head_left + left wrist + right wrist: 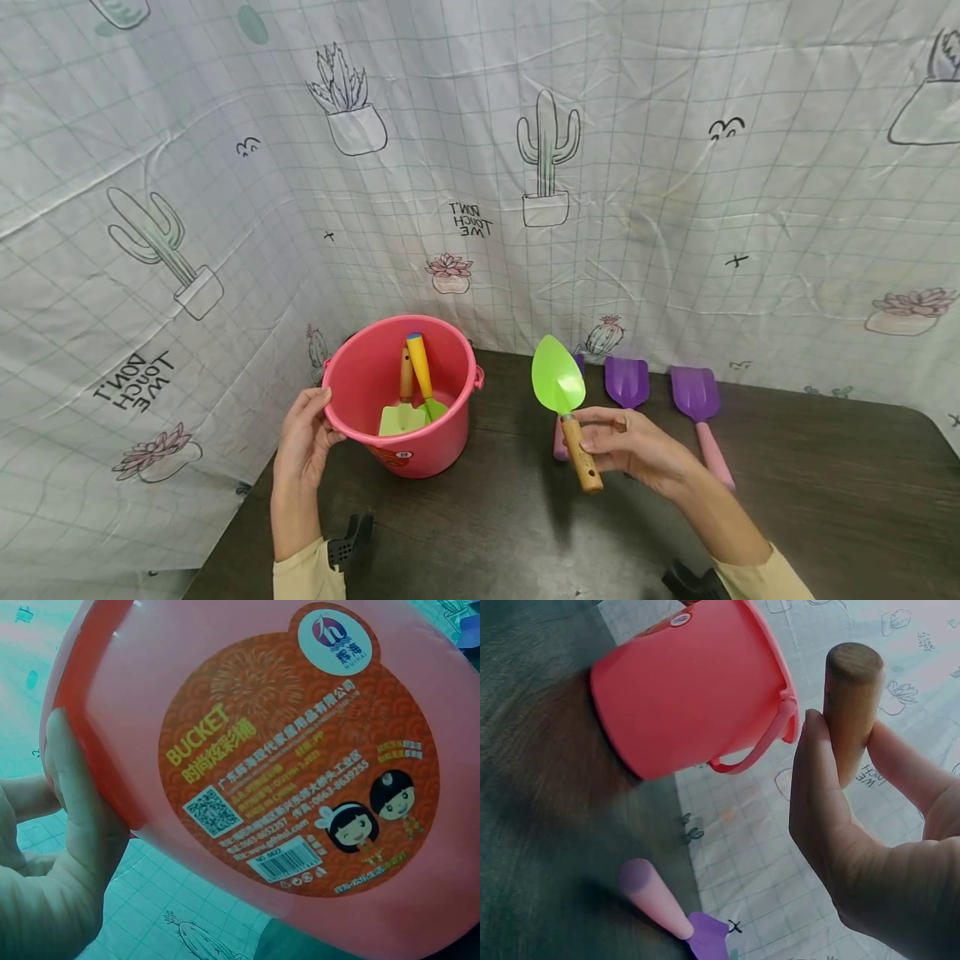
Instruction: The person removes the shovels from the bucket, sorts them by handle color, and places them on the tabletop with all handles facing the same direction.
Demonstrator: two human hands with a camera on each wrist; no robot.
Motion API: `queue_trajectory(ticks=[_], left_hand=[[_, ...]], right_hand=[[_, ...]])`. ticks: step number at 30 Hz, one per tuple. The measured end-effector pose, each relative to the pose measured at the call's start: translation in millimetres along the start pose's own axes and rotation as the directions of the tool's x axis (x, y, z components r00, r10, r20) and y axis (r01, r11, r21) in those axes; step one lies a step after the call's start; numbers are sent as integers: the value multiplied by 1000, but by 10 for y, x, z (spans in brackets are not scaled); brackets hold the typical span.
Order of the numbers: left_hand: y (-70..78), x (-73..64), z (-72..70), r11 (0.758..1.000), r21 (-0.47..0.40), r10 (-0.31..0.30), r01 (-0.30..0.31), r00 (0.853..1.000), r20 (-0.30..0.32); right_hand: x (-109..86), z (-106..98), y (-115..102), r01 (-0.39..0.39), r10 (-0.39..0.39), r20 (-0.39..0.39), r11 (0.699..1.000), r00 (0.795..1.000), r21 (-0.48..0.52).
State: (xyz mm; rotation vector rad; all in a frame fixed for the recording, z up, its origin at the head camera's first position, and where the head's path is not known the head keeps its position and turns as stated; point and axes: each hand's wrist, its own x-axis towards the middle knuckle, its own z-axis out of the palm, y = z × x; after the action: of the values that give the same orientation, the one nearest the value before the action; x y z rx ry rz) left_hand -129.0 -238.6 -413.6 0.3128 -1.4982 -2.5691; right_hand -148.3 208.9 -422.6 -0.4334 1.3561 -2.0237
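A pink bucket [442, 450] stands on the dark table at centre left, with a round orange label [300, 765] on its side. My left hand [302, 429] grips its rim on the left, thumb and fingers on either side of it. Inside lie a pale-green-bladed tool [402, 419] with a wooden handle and a yellow-handled tool [420, 367] with a green blade. My right hand [637, 446] pinches the wooden handle of a bright green garden trowel [558, 379]. The trowel is held above the table, right of the bucket, blade upward. The wooden handle [851, 705] shows between thumb and fingers in the right wrist view.
Behind the right hand, purple shovels with pink handles lie in a row, including a middle shovel [626, 382] and a right-hand shovel [696, 393]. Another is partly hidden by the trowel. A white cactus-print cloth [645, 208] hangs along the table's back and left.
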Motion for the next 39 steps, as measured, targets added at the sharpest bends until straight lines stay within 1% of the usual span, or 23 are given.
queue_trajectory(ticks=[6,12,15,21,24,27,32,35,39], left_hand=[[1,-2,-10,1000,2,2,-2,1000,-1],[-1,4,-20,1000,-4,15,-15,1000,13],[-1,9,-29,1000,-7,15,-15,1000,14],[-2,21,-39,1000,7,16,-16,1000,8],[-8,25,-39,1000,12,17,-17,1000,12],[-15,28,-47,1000,9,13,-13,1000,19],[-18,32,-59,1000,4,12,-13,1000,27],[-17,33,-62,1000,-1,10,-10,1000,22],[-15,30,-72,1000,-12,6,-6,1000,22]], right_hand=[[-59,6,102,-12,14,49,1000,999,-28],[-141,28,216,-35,36,58,999,998,-19],[-184,26,279,-51,51,49,999,997,-9],[-239,9,382,-86,86,0,996,996,-8],[-263,4,430,-94,94,-5,995,996,-11],[-285,6,480,-102,102,-13,994,995,-24],[-318,22,548,-139,135,-66,988,989,-62],[-339,29,585,-148,143,-73,987,987,-62],[-366,37,634,-145,143,-57,988,988,-44]])
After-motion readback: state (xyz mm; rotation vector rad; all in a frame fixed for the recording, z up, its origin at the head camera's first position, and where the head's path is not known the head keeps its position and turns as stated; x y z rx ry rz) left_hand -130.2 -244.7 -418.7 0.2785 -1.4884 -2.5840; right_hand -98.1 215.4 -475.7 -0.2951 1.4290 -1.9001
